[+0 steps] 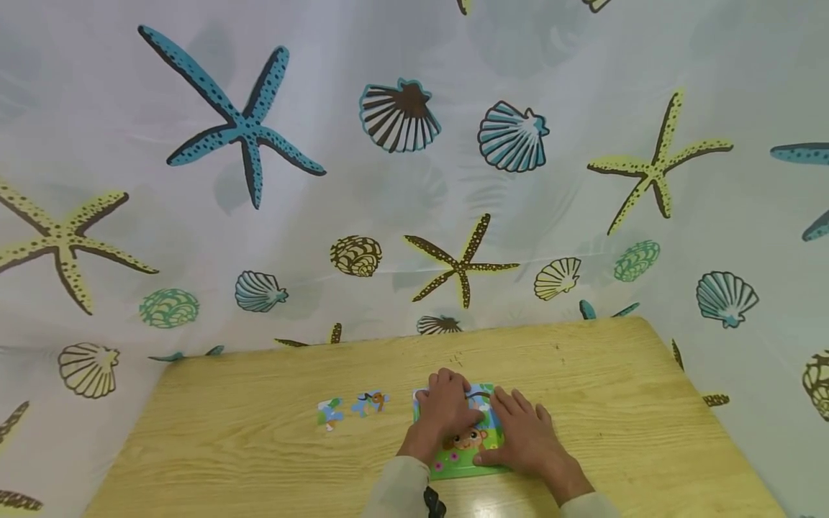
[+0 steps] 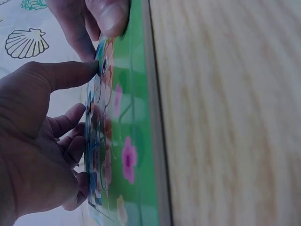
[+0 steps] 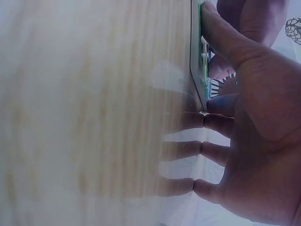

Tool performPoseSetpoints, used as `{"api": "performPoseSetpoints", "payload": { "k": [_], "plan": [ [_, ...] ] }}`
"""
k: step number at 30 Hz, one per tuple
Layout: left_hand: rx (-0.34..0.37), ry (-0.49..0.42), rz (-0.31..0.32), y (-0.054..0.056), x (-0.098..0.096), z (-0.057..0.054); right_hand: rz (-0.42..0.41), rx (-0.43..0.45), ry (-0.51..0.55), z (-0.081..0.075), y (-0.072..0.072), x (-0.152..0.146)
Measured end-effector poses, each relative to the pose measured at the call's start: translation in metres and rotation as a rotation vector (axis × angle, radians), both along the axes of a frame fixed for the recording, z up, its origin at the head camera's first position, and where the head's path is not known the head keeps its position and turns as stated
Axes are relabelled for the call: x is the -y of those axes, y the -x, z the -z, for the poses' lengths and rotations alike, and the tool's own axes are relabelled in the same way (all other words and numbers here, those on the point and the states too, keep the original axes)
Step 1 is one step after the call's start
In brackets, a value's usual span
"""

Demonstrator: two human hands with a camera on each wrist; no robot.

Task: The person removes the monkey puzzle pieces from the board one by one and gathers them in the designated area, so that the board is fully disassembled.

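- Two bare hands, the left hand (image 1: 443, 410) and the right hand (image 1: 527, 435), carry no gloves or rings in the head view.
- Pale, off-white long sleeves (image 1: 404, 485) cover both forearms to the wrists.
- A small dark strap or device (image 1: 432, 502) sits at the left sleeve's cuff.
- Fingernails (image 2: 112, 16) are short and unpainted.

The puzzle board (image 1: 461, 460) is bright green with pink flowers and a brown bear. Two loose puzzle pieces (image 1: 352, 409) show blue, white and green. The surface (image 1: 259, 446) is pale yellow woodgrain. The curtain (image 1: 414, 180) is white with teal, yellow and brown starfish and shells.
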State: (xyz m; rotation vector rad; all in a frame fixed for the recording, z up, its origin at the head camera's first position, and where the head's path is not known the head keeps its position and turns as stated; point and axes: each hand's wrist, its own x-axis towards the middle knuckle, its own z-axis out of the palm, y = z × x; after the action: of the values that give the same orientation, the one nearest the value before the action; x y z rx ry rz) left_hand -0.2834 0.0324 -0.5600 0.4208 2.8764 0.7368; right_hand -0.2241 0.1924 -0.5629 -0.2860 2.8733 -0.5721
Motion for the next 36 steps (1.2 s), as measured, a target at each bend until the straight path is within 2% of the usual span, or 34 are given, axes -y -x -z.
{"api": "performPoseSetpoints", "payload": {
  "k": [6, 13, 18, 22, 25, 29, 32, 36],
  "plan": [
    [0.032, -0.035, -0.020, -0.0002, -0.0021, -0.0017, 0.001, -0.001, 0.002, -0.0005, 0.0000, -0.0001],
    [-0.006, 0.045, -0.043, -0.0019, -0.0034, 0.0027, 0.011, 0.016, 0.000, -0.0013, -0.0015, 0.0011],
    [0.003, 0.024, -0.028, -0.0001, -0.0014, 0.0042, 0.006, 0.013, -0.008, -0.0020, -0.0018, 0.0009],
    [-0.056, 0.053, -0.001, -0.0006, 0.0020, 0.0041, -0.002, 0.004, -0.008, -0.0028, -0.0010, 0.0000],
    [-0.117, 0.119, 0.020, -0.0023, 0.0034, 0.0024, 0.001, 0.004, -0.016, -0.0028, -0.0009, -0.0011],
    [-0.148, 0.211, 0.024, -0.0044, 0.0032, -0.0011, 0.002, 0.002, 0.000, -0.0018, -0.0009, -0.0018],
    [-0.130, 0.229, 0.024, -0.0049, 0.0028, -0.0022, -0.004, 0.002, 0.016, -0.0014, -0.0011, -0.0010],
    [-0.068, 0.156, 0.016, -0.0026, 0.0025, -0.0014, -0.002, 0.004, 0.004, -0.0016, -0.0010, 0.0002]
  ]
}}
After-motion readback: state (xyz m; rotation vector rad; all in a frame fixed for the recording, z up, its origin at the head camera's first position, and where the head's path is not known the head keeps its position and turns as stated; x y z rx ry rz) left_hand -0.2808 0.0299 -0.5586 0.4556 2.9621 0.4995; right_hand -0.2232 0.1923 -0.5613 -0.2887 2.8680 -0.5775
